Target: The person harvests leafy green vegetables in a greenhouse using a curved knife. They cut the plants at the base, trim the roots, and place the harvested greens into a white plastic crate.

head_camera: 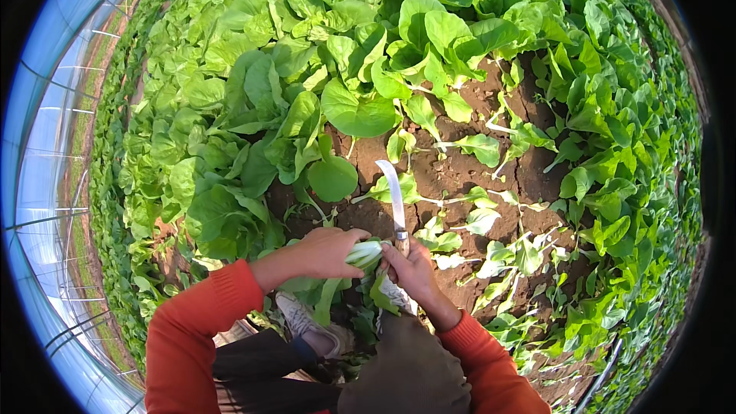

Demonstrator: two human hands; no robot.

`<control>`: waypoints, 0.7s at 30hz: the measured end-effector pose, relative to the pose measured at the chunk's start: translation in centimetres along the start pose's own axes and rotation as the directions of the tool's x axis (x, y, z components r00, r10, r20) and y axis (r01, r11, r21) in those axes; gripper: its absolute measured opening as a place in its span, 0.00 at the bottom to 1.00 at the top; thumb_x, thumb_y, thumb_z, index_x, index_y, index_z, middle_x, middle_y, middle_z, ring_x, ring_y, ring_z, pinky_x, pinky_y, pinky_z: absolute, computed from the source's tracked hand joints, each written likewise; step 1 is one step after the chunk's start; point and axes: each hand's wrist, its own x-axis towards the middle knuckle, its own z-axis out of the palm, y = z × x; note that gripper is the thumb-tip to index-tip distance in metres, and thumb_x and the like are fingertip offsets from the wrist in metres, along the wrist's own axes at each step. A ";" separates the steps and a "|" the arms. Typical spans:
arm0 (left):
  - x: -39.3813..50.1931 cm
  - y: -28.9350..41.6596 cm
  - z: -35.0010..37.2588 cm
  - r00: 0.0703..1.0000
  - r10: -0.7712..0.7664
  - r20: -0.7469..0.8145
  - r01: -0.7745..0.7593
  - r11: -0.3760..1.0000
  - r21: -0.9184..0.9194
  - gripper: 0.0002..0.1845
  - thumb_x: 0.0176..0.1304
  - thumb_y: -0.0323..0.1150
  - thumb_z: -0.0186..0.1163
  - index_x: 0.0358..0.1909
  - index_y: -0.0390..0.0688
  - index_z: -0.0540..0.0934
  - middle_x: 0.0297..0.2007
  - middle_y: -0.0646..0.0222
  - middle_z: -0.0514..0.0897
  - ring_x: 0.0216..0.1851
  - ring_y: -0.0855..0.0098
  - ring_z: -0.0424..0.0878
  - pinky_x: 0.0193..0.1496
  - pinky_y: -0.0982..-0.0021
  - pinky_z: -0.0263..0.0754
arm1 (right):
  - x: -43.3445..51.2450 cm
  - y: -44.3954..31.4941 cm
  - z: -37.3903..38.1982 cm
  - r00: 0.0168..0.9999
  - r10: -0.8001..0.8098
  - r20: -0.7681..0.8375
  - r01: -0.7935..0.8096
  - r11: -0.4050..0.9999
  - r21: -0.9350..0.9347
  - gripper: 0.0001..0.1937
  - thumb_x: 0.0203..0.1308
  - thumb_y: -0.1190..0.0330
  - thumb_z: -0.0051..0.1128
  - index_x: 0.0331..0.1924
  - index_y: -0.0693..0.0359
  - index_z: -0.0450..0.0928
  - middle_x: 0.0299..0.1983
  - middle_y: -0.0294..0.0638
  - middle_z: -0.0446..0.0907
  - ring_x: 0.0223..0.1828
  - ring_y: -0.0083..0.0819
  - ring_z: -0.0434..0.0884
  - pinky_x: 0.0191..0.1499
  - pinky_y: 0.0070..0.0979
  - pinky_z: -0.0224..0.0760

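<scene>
My left hand [329,254] is wrapped around a cut head of leafy greens [363,255], its pale stem end turned to the right. In my right hand [413,269] is a harvesting knife with a curved blade [394,192] and a light wooden handle [401,245]. The blade points away from me, its tip over bare soil. The thumb and fingers of this hand also touch the pale base of the greens. Leaves hang below my left hand, partly over my shoes. The rest of the greens is hidden by that hand.
Dense rows of leafy greens [356,104] stand ahead and to the left, with more plants [609,144] on the right. Loose trimmed leaves [480,221] lie on the cracked brown soil [428,169]. My shoe [310,322] is close by. A plastic-film greenhouse wall [52,144] curves along the left.
</scene>
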 end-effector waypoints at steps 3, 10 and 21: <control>1.3 0.2 -0.1 0.993 0.045 0.107 -0.056 0.992 0.109 0.24 0.46 0.49 0.63 0.38 0.40 0.78 0.38 0.55 0.80 0.37 0.57 0.77 0.42 0.58 0.67 | 0.4 0.0 -1.0 0.999 0.029 -0.020 -0.030 0.998 -0.046 0.06 0.59 0.70 0.58 0.36 0.61 0.73 0.18 0.30 0.74 0.14 0.13 0.68 0.16 0.13 0.59; 6.3 3.0 0.3 0.994 0.097 0.047 -0.105 0.780 0.617 0.14 0.45 0.40 0.58 0.29 0.42 0.83 0.40 0.64 0.80 0.48 0.61 0.70 0.52 0.59 0.59 | 3.5 -0.1 -7.5 0.941 -0.182 -0.287 0.120 0.968 -0.220 0.02 0.57 0.74 0.57 0.31 0.60 0.75 0.16 0.31 0.74 0.13 0.13 0.67 0.15 0.12 0.57; 9.9 -10.8 -5.7 0.919 -0.365 -0.149 0.137 -0.058 0.989 0.25 0.61 0.42 0.49 0.58 0.41 0.73 0.66 0.55 0.61 0.68 0.51 0.52 0.67 0.43 0.35 | 14.0 0.4 -2.5 0.940 -0.286 0.186 0.313 0.504 -0.805 0.17 0.64 0.57 0.48 0.33 0.67 0.71 0.21 0.56 0.76 0.27 0.55 0.78 0.30 0.43 0.70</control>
